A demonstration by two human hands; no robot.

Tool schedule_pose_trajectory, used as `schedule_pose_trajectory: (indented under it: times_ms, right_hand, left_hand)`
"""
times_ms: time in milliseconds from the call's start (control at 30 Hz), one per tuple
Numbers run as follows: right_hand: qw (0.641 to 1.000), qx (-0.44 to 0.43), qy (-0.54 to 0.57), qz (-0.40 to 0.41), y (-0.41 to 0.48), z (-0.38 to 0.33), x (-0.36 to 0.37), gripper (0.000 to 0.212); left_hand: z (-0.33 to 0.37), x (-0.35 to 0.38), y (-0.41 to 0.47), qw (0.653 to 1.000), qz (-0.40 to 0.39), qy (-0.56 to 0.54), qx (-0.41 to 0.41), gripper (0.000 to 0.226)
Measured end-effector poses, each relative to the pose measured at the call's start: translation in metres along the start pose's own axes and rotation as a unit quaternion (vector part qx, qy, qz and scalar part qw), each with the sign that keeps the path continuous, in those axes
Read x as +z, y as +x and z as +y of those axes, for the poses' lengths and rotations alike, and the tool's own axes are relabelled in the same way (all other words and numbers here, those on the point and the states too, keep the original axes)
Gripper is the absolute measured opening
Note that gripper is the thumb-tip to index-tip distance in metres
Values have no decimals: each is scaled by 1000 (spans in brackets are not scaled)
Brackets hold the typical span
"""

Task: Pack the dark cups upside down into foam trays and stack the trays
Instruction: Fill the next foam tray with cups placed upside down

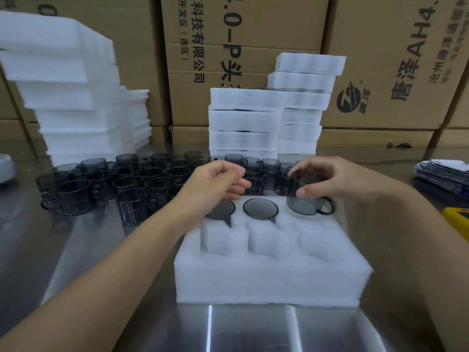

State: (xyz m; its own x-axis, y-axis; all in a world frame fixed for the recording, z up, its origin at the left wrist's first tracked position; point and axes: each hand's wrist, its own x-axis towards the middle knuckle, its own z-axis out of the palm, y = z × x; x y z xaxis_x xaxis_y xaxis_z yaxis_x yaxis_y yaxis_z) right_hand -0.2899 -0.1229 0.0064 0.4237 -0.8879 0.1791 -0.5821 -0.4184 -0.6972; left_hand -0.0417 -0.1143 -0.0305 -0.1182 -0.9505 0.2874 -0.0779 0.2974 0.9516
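right hand: the right hand [337,179] was clamped on a dark cup [304,201], thumb on the near wall and the other fingers over the upturned base.
held cup: it was upside down and tipped a bit, with the handle sticking out under the wrist side. The rim was down at the far pocket of the foam tray [269,280], right below the hand. Honestly couldn't tell if it was seated.
left hand: the left hand [218,181] had its fingers curled in, thumb tip against the forefinger, with nothing visible in it.
packed cups: two cups [260,208] sat base-up in the tray's far row. One was just under the left hand, the other between the two hands.
tray: white foam, sitting on the shiny metal table [253,331] between both forearms.
loose cups: a big bunch of loose cups [127,184] stood rim-up, out past the left hand and off to its outer side.
stacked trays: two stacks of trays [243,123] stood beyond both hands.
foam pile: a taller foam pile [76,97] stood far out beyond the left hand.
background: printed cardboard boxes [253,34] were behind it all.
other stuff: flat packets [444,174] and a yellow thing [456,217] were out past the right forearm.
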Motion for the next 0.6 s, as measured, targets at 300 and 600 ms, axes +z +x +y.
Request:
schedule_pose_trajectory:
  times_ms: [300, 600]
  right_hand:
    - [999, 10, -24, -47, -1, 2, 0, 55]
    - [991, 26, -73, -107, -1, 0, 0, 48]
  left_hand:
    - [1, 3, -2, 999, -20, 38, 5, 11]
    - [-1, 7, -7, 989, -41, 123, 78, 13]
